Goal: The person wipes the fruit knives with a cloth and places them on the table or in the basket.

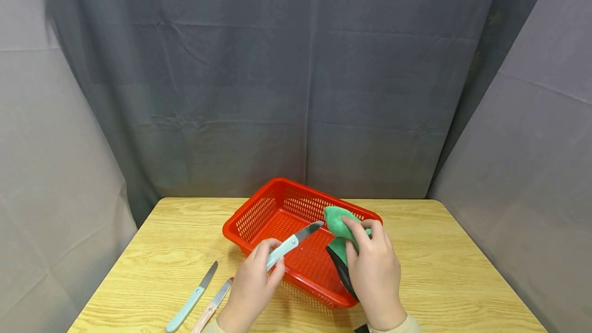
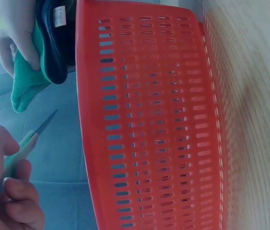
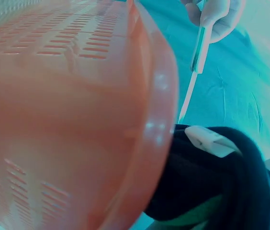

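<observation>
Over the red plastic basket, my left hand grips a knife by its light blue handle. Its blade points up and to the right, towards a green cloth. My right hand pinches that cloth above the basket's right end. A black part of the cloth, bearing a small white label, hangs below the fingers. In the right wrist view the black fabric is bunched close beside the basket's rim, and the knife's blade tip overlaps its upper edge.
Left of the basket, a knife with a light blue handle and another with a pink handle lie on the wooden table. A grey curtain hangs behind the table, with lighter cloth walls on both sides.
</observation>
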`<state>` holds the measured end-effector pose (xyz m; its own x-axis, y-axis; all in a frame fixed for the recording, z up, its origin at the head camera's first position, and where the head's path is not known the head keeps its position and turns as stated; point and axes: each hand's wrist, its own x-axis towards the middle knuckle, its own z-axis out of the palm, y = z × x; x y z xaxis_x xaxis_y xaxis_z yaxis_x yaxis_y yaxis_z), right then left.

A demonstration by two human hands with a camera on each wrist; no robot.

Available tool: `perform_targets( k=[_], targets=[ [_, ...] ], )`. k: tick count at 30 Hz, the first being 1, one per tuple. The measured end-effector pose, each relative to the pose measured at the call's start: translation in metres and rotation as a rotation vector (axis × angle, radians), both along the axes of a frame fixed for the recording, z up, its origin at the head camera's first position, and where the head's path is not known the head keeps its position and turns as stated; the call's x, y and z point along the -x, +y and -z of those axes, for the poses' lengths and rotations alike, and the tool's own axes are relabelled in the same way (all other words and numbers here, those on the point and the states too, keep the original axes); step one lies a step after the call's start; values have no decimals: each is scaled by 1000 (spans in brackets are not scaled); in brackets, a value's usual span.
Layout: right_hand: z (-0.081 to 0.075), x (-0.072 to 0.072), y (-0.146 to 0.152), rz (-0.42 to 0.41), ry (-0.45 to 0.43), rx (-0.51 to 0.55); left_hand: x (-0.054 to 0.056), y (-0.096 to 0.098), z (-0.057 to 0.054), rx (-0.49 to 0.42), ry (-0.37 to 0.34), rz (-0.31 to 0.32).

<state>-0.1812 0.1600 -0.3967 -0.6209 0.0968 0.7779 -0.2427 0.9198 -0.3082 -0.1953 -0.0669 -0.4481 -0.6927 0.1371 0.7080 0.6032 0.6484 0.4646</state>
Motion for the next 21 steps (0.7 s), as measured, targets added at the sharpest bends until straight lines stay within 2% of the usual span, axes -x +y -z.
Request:
perform_targets(
  k=[12, 21],
  targets=[
    [-1, -1, -1, -12, -9, 3, 1, 0, -1, -13, 46, -47],
    [-1, 0, -1, -10, -13, -6, 1, 0, -2, 8, 46, -71]
  ],
)
